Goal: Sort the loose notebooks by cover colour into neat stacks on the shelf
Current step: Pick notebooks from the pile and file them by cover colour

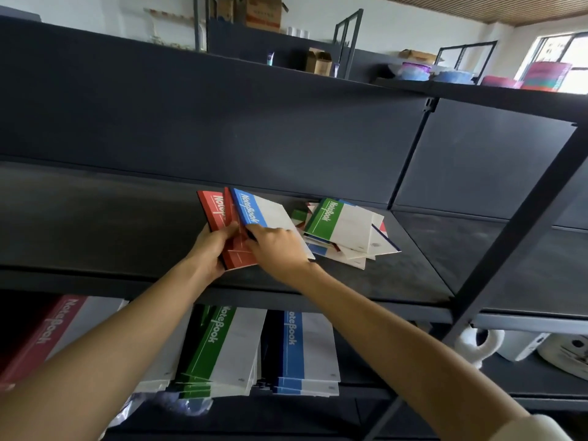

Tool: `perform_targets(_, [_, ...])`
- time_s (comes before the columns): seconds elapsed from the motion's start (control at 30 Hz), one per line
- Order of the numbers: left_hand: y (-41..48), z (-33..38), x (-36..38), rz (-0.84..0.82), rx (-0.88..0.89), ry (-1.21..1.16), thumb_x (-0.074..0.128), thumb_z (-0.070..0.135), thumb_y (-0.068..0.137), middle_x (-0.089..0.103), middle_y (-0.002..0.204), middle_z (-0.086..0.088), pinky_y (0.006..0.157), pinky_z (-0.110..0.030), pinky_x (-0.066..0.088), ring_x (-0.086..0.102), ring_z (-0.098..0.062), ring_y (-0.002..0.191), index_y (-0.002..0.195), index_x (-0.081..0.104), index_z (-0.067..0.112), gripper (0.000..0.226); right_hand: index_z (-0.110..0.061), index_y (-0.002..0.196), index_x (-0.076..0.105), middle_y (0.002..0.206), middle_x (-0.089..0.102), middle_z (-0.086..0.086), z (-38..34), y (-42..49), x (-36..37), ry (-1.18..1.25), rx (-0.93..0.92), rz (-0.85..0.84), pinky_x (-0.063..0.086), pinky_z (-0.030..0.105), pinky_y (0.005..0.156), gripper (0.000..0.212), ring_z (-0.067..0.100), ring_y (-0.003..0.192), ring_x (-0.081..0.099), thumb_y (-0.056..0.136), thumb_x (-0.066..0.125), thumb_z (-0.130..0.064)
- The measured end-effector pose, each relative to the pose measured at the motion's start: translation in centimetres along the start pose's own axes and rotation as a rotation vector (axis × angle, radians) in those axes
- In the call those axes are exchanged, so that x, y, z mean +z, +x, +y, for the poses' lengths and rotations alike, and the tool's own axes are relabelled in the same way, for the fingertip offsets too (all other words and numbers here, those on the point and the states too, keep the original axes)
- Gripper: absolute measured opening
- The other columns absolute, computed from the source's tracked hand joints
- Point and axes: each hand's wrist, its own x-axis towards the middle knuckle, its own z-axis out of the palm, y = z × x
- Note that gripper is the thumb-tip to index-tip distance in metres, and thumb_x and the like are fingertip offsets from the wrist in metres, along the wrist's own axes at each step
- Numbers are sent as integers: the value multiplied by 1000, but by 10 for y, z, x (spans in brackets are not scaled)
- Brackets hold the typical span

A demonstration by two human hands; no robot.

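Observation:
On the dark middle shelf (pixel 105 224) my left hand (pixel 208 249) grips a bundle of red-covered notebooks (pixel 215 209) from below, thumb on top. My right hand (pixel 276 249) holds a blue-covered notebook (pixel 254 208) that lies against the red ones, fingers curled at its lower edge. To the right lies a loose heap of notebooks, topped by a green-covered one (pixel 342 226). On the shelf below stand three sorted stacks: red (pixel 47 338), green (pixel 222 345) and blue (pixel 307 348).
A diagonal metal upright (pixel 509 237) crosses the shelf at the right. White objects (pixel 480 345) sit on the lower right shelf. Cardboard boxes (pixel 261 11) and coloured tubs (pixel 413 71) stand on the top shelf. The left part of the middle shelf is bare.

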Motion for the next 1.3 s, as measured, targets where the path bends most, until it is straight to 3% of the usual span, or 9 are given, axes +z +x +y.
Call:
perform_targets(0.23, [-33, 6, -39, 7, 59, 15, 61, 1, 85, 66, 100, -10, 65, -34, 51, 64, -23, 81, 124, 53, 12, 41, -18, 130, 55, 130, 57, 7, -29, -27, -12, 396, 9, -26, 46, 34, 92, 33, 25, 116, 52, 100, 41, -26])
perform_targets(0.4, [-81, 9, -72, 33, 85, 52, 56, -8, 83, 62, 89, -7, 57, -30, 46, 60, -19, 71, 113, 52, 15, 38, -18, 123, 63, 125, 63, 3, -72, -51, -7, 413, 69, 63, 44, 29, 93, 30, 21, 116, 56, 94, 53, -17])
perform_targets(0.53, [-125, 6, -113, 59, 84, 92, 59, -6, 83, 60, 85, -4, 56, -28, 44, 59, -18, 71, 112, 52, 17, 38, -11, 126, 57, 127, 59, 8, -116, -76, -9, 435, 249, 89, 42, 30, 92, 38, 27, 115, 53, 91, 58, -26])
perform_targets(0.67, [-170, 2, -156, 24, 65, 129, 59, -3, 84, 62, 86, -4, 59, -30, 46, 60, -19, 74, 108, 52, 18, 33, -6, 126, 51, 123, 55, 12, -135, -106, -4, 507, 632, 19, 46, 34, 85, 48, 30, 111, 53, 86, 59, -32])
perform_targets(0.73, [-192, -3, -174, -2, 55, 143, 59, -3, 84, 62, 87, -4, 62, -31, 48, 61, -20, 76, 108, 51, 19, 32, -3, 114, 56, 108, 60, 11, -143, -127, -3, 753, 810, -26, 49, 32, 72, 38, 26, 95, 59, 85, 61, -27])
perform_targets(0.87, [-233, -14, -202, -39, 19, 183, 59, 1, 86, 63, 89, -4, 62, -33, 47, 62, -21, 78, 113, 51, 15, 32, -7, 93, 58, 92, 62, 8, -170, -167, 1, 1383, 1023, -172, 52, 37, 67, 11, 22, 80, 61, 90, 63, -15])
perform_targets(0.97, [-249, -15, -216, -52, -9, 198, 57, 0, 87, 63, 90, -6, 66, -33, 49, 62, -22, 79, 113, 51, 14, 30, -3, 116, 57, 112, 61, 11, -188, -186, 11, 1399, 1058, -157, 53, 43, 77, 28, 27, 100, 59, 90, 63, -11])
perform_targets(1.1, [-263, -19, -225, -61, -97, 217, 53, 7, 92, 62, 88, -7, 64, -32, 48, 60, -23, 77, 116, 49, 15, 25, -1, 122, 54, 122, 60, 13, -206, -204, 17, 1273, 1070, -147, 52, 47, 90, 35, 31, 110, 58, 89, 63, -10])
perform_targets(1.3, [-276, -40, -238, -63, -278, 210, 48, 14, 97, 63, 93, -11, 60, -34, 45, 59, -24, 76, 127, 49, 8, 31, 0, 127, 48, 127, 56, 16, -222, -228, 25, 1135, 1035, -281, 52, 41, 90, 34, 30, 116, 56, 95, 53, -10])
